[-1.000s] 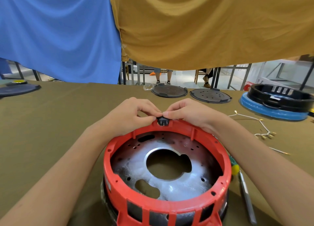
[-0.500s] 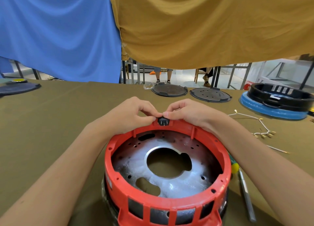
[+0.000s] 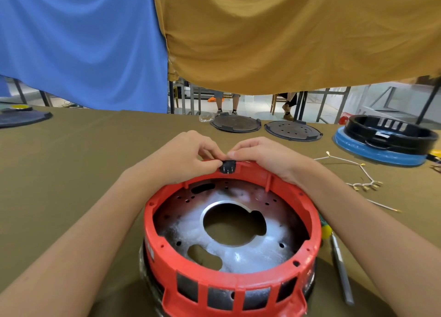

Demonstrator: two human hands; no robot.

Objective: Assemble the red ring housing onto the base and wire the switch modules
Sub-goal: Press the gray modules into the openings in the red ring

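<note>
The red ring housing (image 3: 152, 235) sits on a base with a silvery metal plate (image 3: 241, 252) inside, close in front of me. A small black switch module (image 3: 228, 166) with metal pins sits in the far rim of the ring. My left hand (image 3: 183, 159) pinches the module from the left with thumb and fingers. From the right, my right hand (image 3: 262, 156) pinches it, fingers curled over the rim. A bundle of white wires with brass terminals (image 3: 362, 185) lies on the cloth to the right.
A screwdriver (image 3: 340, 266) lies right of the ring. Two dark round plates (image 3: 235, 123) (image 3: 293, 130) lie at the table's far edge. A black ring on a blue base (image 3: 386, 140) stands far right. Another dark disc (image 3: 21, 117) is far left. Cloths hang above.
Both hands stay at the switch module on the far rim; they have shifted only slightly.
</note>
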